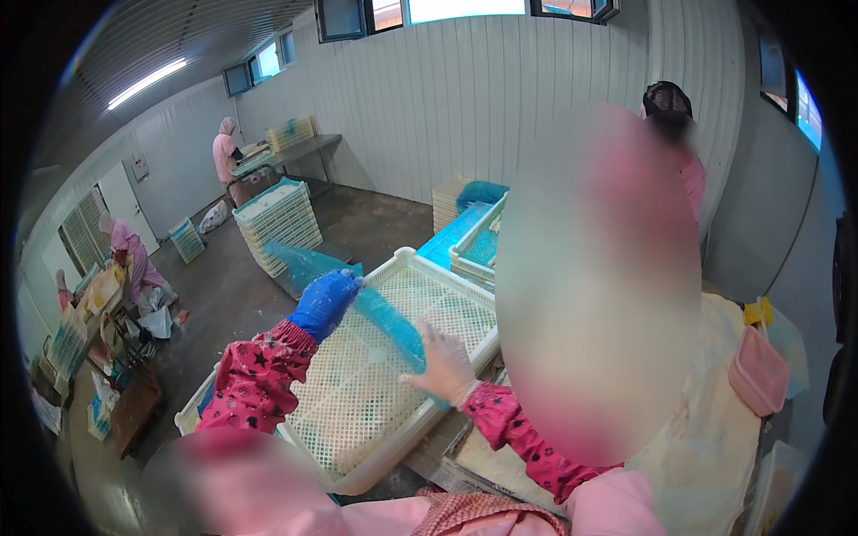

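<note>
My left hand, in a blue glove dusted with white bits, is closed on one end of a thin blue mesh sheet. Beyond that hand, part of the sheet trails up and to the left. It stretches across a cream plastic tray with a grid floor. At the sheet's other end is my right hand in a pale see-through glove, with the sheet between thumb and fingers. The exact grip of those fingers is partly hidden. Below both hands the tray lies flat, its raised rim around it.
A large blurred area hides much of the right side, where a co-worker stands. A floury worktable and a pink basket are at right. Stacked trays stand beyond my left hand. Other people work at far left.
</note>
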A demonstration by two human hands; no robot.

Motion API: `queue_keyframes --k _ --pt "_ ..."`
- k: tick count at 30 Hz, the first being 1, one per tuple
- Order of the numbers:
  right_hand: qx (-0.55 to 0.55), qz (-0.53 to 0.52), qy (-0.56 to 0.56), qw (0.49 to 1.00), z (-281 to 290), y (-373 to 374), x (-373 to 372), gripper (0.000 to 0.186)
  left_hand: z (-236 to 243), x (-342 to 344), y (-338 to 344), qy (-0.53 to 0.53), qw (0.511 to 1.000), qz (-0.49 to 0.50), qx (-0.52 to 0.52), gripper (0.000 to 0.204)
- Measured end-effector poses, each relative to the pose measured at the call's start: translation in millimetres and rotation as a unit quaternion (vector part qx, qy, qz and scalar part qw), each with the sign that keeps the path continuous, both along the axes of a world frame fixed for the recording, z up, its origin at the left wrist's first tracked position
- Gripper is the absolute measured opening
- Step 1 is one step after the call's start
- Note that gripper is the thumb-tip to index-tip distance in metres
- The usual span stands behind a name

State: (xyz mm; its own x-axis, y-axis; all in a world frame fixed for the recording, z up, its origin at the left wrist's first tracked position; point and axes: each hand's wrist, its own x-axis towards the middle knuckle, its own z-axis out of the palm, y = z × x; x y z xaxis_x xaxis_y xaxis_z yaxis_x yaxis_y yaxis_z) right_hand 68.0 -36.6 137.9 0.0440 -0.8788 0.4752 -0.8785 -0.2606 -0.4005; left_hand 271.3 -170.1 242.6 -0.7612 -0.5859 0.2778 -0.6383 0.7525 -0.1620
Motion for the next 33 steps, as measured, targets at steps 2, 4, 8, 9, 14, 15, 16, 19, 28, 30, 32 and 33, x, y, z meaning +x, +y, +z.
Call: queue_keyframes --k 2,4,8,9,14,15,16,19,28,30,32,33 --pt "0.049 -0.013 -0.055 0.997 -22.4 -4.3 -3.9 0.071 -8.3 10.1 -9.1 0.044 0.989 -0.024 0.14 0.031" --pt "0.18 -0.035 -0.083 0.979 -42.1 -11.8 -46.7 0.042 -37.1 37.7 -16.1 0.084 0.939 -0.076 0.326 0.034" --pt "0.101 -0.055 -0.086 0.99 -57.2 -18.1 -68.5 0.022 -19.7 73.1 35.5 -0.118 0.943 0.029 0.309 0.057" --pt "0.088 -0.063 -0.076 0.991 -56.0 -22.3 -78.2 0.022 -16.2 53.0 47.9 -0.047 0.957 0.061 0.28 0.065" --pt "-0.009 0.049 0.044 0.998 -0.1 -7.1 -63.0 0.017 -38.3 11.6 62.5 0.046 0.982 -0.055 -0.172 0.053" --pt "-0.035 0.073 0.053 0.995 12.9 -3.0 -57.2 0.017 -52.9 20.1 43.4 0.014 0.993 0.001 -0.115 0.044" --pt "-0.064 0.095 0.061 0.992 26.7 -1.1 -53.8 0.016 -65.9 37.6 16.0 -0.017 0.997 0.055 -0.06 0.036" --pt "-0.142 0.088 0.026 0.986 48.3 -8.0 -69.5 0.013 -57.3 57.1 -5.0 0.097 0.988 0.104 0.055 0.02" --pt "-0.316 0.044 -0.376 0.87 55.1 -10.6 7.4 0.071 85.7 15.8 -28.0 0.26 0.958 0.088 -0.077 0.015" --pt "-0.238 0.011 -0.316 0.918 29.6 -13.9 36.9 0.056 106.1 0.6 -30.3 0.279 0.956 0.05 -0.08 0.016" --pt "-0.149 -0.015 -0.456 0.877 18.3 -50.9 40.6 0.042 115.2 19.1 -87.3 0.372 0.928 -0.002 -0.009 0.023" --pt "-0.099 -0.024 -0.527 0.844 18.2 -68.0 45.7 0.035 129.0 28.6 -79.8 0.342 0.938 0.024 -0.045 0.033"
